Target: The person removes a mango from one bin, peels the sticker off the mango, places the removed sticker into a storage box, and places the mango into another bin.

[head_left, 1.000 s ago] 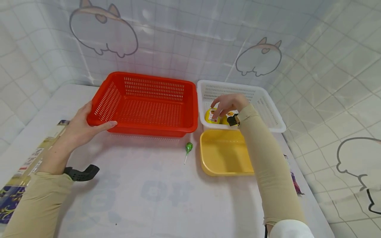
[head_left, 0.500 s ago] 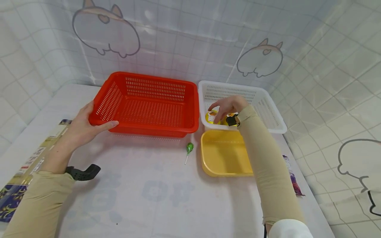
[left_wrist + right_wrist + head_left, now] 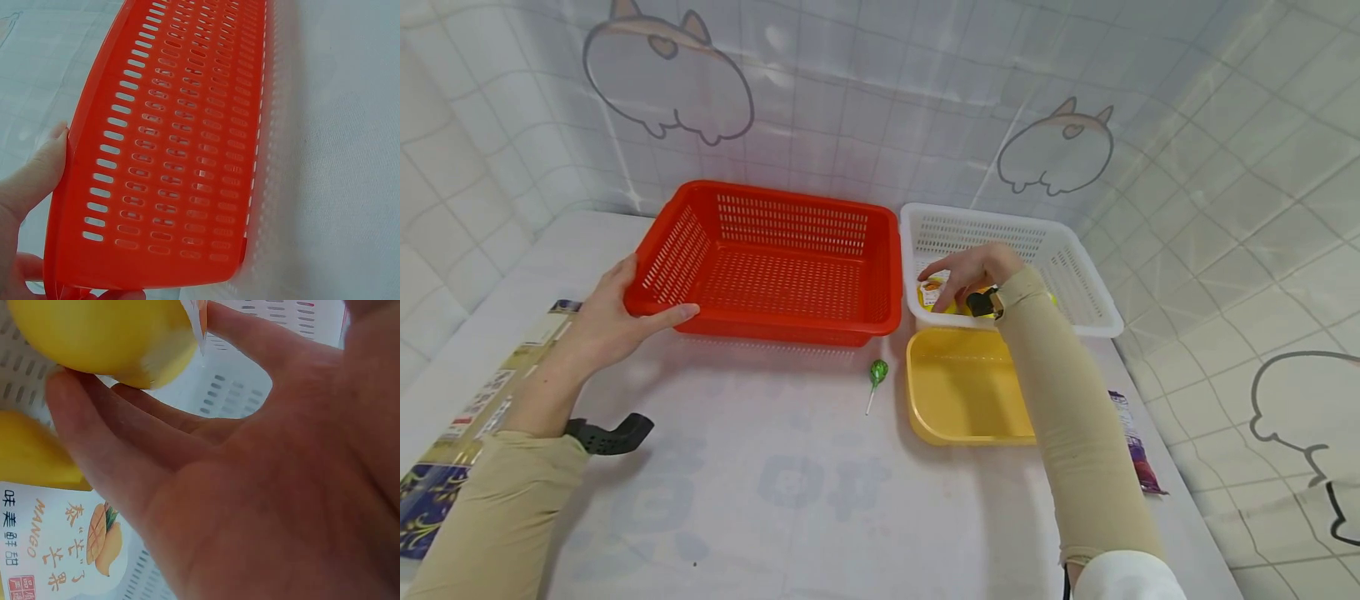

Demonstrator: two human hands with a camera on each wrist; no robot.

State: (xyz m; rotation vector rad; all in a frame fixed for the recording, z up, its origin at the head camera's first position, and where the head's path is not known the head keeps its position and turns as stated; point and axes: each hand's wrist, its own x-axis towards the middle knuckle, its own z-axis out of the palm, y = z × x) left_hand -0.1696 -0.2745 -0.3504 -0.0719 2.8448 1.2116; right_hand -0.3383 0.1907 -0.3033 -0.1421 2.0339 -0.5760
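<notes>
My left hand (image 3: pixel 613 321) grips the near left corner of the red basket (image 3: pixel 775 325), thumb over the front rim and fingers along the side. The left wrist view shows the slotted red wall (image 3: pixel 162 156) tilted across the frame. My right hand (image 3: pixel 972 268) reaches into the white basket (image 3: pixel 1090 279). Its thumb and fingers close around a round yellow mango (image 3: pixel 112 337) with a paper label. Below it in the right wrist view lies a second yellow fruit (image 3: pixel 34 450), beside a white label (image 3: pixel 62 544) printed MANGO. Part of the fruit is hidden behind my hand in the head view.
A yellow bin (image 3: pixel 967 387) stands in front of the white basket, under my right forearm. A green lollipop (image 3: pixel 877 373) lies left of it. A purple packet (image 3: pixel 1138 450) is at the right table edge, a long gold-and-blue package (image 3: pixel 493 392) at the left.
My right hand's fingers have come down around the mango, and its label has tilted upward. My left hand and the red basket have stayed in place.
</notes>
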